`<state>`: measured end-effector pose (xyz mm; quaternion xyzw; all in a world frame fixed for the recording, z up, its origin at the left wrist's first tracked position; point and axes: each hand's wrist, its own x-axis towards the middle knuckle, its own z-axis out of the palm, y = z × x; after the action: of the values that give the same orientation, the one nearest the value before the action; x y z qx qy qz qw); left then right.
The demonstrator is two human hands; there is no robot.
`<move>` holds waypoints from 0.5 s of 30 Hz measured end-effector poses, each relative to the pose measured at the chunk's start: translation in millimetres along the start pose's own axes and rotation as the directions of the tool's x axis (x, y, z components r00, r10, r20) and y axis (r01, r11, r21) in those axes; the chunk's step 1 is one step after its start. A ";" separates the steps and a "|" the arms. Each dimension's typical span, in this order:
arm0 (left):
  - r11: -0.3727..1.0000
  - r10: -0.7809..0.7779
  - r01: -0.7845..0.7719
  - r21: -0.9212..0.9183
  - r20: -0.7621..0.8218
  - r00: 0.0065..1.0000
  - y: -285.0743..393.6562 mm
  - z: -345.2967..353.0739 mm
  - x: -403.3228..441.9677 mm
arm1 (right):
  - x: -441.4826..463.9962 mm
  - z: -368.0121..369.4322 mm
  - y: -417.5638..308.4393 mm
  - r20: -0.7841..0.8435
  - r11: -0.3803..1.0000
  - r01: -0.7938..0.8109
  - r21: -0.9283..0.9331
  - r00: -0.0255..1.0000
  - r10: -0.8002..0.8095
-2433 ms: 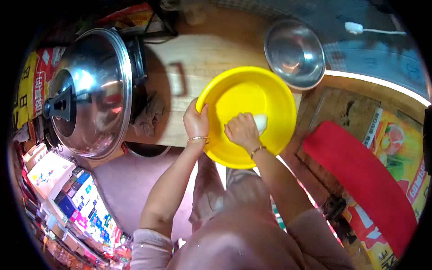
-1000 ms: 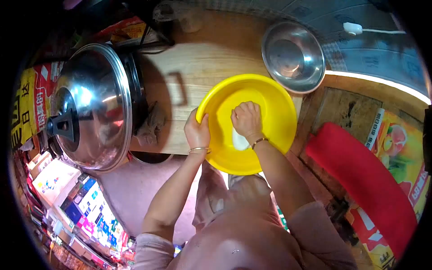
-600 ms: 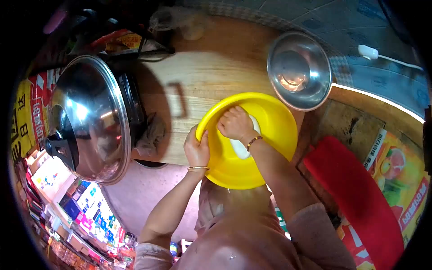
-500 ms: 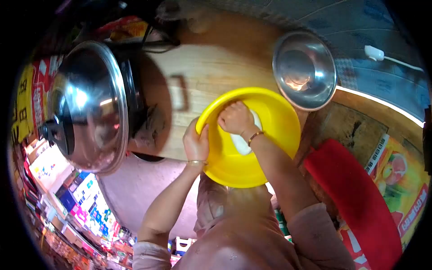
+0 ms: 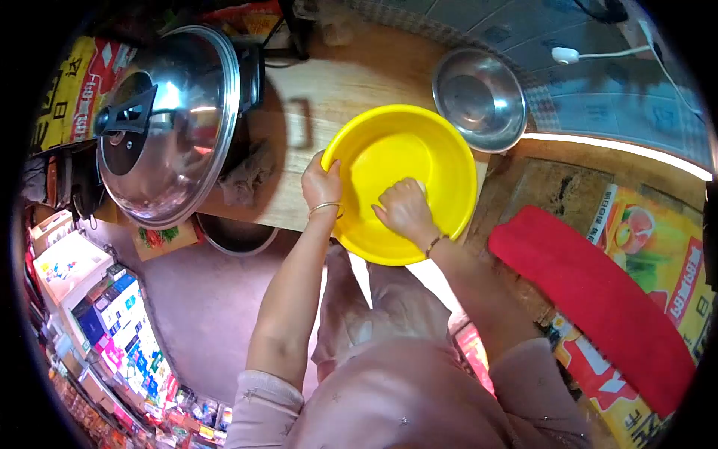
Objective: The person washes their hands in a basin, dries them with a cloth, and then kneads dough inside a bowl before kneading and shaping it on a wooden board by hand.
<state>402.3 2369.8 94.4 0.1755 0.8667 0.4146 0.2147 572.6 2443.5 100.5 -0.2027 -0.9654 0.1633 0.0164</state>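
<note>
A yellow plastic basin (image 5: 452, 202) sits at the table's front edge, close to my body. My left hand (image 5: 321, 183) is closed around the left rim, with the thumb inside and the fingers outside. Inside the basin my right hand (image 5: 406, 209) is closed, knuckles up, over a white lump of dough (image 5: 422, 187). Only a sliver of the dough shows beside the hand; the rest is hidden beneath it.
A steel bowl (image 5: 479, 97) stands behind the basin on the wooden table (image 5: 359, 71). To the left is a large pot with a domed metal lid (image 5: 176, 142). A red cloth-covered thing (image 5: 583, 299) lies at the right. A white switch (image 5: 565, 55) hangs on its cord.
My right hand has moved nearer within the basin, now covering most of the dough. My left hand still holds the rim. The view has shifted, and the basin appears higher.
</note>
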 end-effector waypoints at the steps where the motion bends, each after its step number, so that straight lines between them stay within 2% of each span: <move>1: 1.000 0.000 0.000 -0.021 0.000 1.000 -2.5 -1.9 0.2 | -8.7 9.9 -5.5 -0.038 1.000 0.000 -0.028 0.999 -0.001; 4: 0.999 0.040 -0.040 0.006 0.033 0.999 -1.7 -3.9 1.7 | 6.2 29.4 -7.9 -0.019 0.995 -0.071 -0.064 0.997 0.070; 5: 0.999 0.023 -0.022 -0.023 0.058 0.998 1.8 -5.3 2.4 | 12.6 30.8 -6.3 -0.130 0.997 -0.036 -0.073 0.991 0.027; 12: 1.000 -0.011 0.014 -0.025 0.101 0.995 8.6 -9.0 3.7 | 54.9 35.5 -0.6 0.059 0.999 -0.042 -0.013 0.997 0.043; 15: 0.998 -0.020 0.027 -0.050 0.134 0.991 7.9 -9.6 3.2 | 67.6 36.5 1.5 0.089 1.000 -0.029 -0.008 0.996 0.030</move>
<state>395.6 2369.9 105.3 0.1867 0.8414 0.4219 0.2814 507.6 2460.3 63.1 -0.2095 -0.9626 0.1693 -0.0295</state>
